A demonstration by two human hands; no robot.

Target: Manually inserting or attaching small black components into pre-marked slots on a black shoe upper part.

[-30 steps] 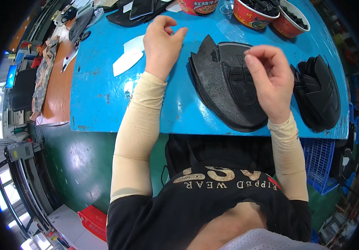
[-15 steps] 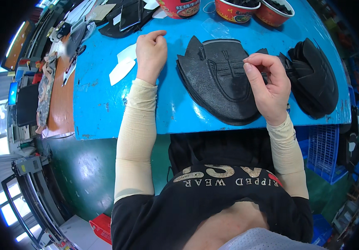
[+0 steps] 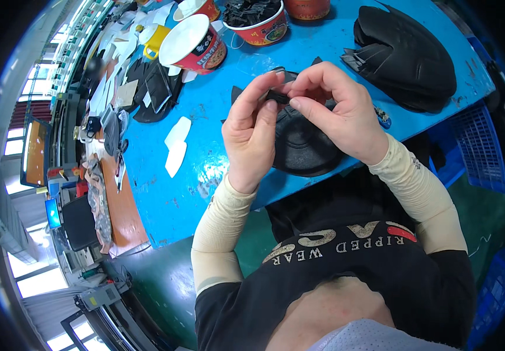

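Note:
My left hand (image 3: 250, 131) and my right hand (image 3: 341, 114) meet above the table, fingertips almost touching. Between the left thumb and fingers is a small black piece (image 3: 277, 96), and the right thumb and forefinger pinch at its near end. Fingers cover much of it, so its exact kind does not show. Beneath both hands lies a stack of black shoe uppers (image 3: 305, 149), partly hidden. A second pile of black shoe uppers (image 3: 407, 58) rests farther right, folded over.
Along the far edge stand a red-and-white paper tub (image 3: 197, 50), a bowl of black scraps (image 3: 255, 14) and another red bowl (image 3: 308, 8). White paper pieces (image 3: 176, 146) lie to the left. A blue plastic crate (image 3: 486, 146) is beyond the right edge.
Both hands have come together over the stack, the left moving right, and a small black piece now shows between them. The view has turned and shifted.

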